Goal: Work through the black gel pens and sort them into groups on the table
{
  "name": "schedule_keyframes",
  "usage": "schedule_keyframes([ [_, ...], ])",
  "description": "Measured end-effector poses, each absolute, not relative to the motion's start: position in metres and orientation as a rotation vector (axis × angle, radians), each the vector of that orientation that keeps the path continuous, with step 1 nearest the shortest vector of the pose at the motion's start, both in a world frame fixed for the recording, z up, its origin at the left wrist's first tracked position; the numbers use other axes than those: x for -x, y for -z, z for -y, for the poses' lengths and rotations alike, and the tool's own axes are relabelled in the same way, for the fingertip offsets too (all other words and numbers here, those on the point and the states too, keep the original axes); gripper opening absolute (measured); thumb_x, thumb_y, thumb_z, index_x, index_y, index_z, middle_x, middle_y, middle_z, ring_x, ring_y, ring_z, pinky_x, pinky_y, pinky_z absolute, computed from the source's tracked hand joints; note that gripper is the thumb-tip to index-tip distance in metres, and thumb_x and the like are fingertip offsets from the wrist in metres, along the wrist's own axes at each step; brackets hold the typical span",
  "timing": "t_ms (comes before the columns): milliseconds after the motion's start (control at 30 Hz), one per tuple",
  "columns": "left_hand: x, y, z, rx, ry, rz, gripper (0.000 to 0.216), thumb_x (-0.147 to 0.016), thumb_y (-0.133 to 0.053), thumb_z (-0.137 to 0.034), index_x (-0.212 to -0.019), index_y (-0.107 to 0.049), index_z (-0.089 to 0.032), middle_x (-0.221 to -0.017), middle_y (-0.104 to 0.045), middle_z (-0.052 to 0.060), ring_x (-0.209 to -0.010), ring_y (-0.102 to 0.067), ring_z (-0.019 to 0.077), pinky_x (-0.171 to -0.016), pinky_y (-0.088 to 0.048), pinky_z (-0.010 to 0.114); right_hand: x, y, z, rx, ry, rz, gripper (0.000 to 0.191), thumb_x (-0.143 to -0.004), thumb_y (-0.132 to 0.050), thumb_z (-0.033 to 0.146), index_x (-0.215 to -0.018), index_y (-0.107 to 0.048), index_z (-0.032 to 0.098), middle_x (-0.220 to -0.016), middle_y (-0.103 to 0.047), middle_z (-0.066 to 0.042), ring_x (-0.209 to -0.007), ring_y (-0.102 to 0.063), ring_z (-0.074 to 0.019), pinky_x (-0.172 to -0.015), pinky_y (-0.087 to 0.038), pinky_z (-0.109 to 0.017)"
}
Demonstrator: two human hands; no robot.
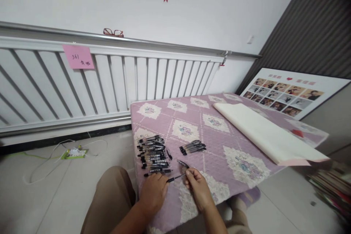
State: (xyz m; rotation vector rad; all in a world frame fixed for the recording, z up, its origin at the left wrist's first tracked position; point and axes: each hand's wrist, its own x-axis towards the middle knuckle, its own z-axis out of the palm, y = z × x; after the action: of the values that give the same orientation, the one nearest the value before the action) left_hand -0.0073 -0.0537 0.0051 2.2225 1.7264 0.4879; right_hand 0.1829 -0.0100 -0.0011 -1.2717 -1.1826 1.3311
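My left hand (155, 191) is closed near the table's front left corner, with a black pen piece (170, 180) sticking out past its fingertips. From that piece a thin pen refill (180, 176) runs to my right hand (197, 187), whose thumb and finger pinch its other end. Just beyond the right fingertips lies a clear and black pen part (183, 163). A pile of black pens and pen parts (154, 153) spreads beyond my left hand. To its right sits a smaller, neater group of several pens (192, 147).
A purple flowered cloth covers the table (189, 114). A cream sheet (255, 131) lies along its right side, with a photo board (285, 89) behind. A white radiator (159, 78) borders the far side. A power strip (74, 153) with cables rests on the floor at left.
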Motion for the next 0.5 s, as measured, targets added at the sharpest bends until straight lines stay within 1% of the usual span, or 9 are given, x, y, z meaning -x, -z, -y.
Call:
schedule_keyframes([
  [200, 0.0074, -0.0034, 0.0541, -2.225, -0.493, -1.731, 0.025, -0.096, -0.04, -0.024, -0.107, -0.063, -0.024, -0.102, -0.064, 0.003, -0.097, -0.056, 0.0194, -0.09, -0.041, 0.033, -0.1798, -0.0045, 0.0129, 1.317, -1.361, 1.374, 0.035, -0.074, -0.063, 0.054, -0.082, -0.064, 0.02, -0.059, -0.051, 0.004, -0.054, -0.043, -0.0111, -0.053, -0.034, -0.024],
  [300, 0.0074, -0.0059, 0.0553, -2.23, -0.489, -1.744, 0.028, -0.095, -0.041, -0.023, -0.114, -0.061, -0.026, -0.104, -0.064, 0.003, -0.098, -0.056, 0.0194, -0.09, -0.042, 0.033, -0.1777, -0.007, 0.0139, 1.331, -1.363, 1.407, 0.035, -0.072, -0.065, 0.053, -0.086, -0.067, 0.02, -0.062, -0.053, 0.003, -0.056, -0.046, -0.0122, -0.054, -0.035, -0.024],
  [400, 0.0069, -0.008, 0.0553, -2.241, -0.459, -1.755, 0.033, -0.096, -0.04, -0.021, -0.124, -0.056, -0.03, -0.106, -0.063, 0.002, -0.099, -0.057, 0.0195, -0.089, -0.042, 0.033, -0.1786, -0.0048, 0.0131, 1.327, -1.367, 1.31, 0.039, -0.072, -0.064, 0.055, -0.092, -0.066, 0.021, -0.064, -0.054, 0.003, -0.056, -0.047, -0.0121, -0.054, -0.035, -0.024],
  [500, 0.0062, -0.0082, 0.0533, -2.257, -0.385, -1.759, 0.037, -0.096, -0.038, -0.019, -0.127, -0.054, -0.031, -0.105, -0.063, 0.003, -0.097, -0.057, 0.0198, -0.088, -0.043, 0.033, -0.181, -0.0012, 0.0117, 1.307, -1.368, 1.239, 0.044, -0.071, -0.064, 0.057, -0.094, -0.065, 0.02, -0.066, -0.055, 0.003, -0.058, -0.049, -0.0126, -0.056, -0.038, -0.025],
])
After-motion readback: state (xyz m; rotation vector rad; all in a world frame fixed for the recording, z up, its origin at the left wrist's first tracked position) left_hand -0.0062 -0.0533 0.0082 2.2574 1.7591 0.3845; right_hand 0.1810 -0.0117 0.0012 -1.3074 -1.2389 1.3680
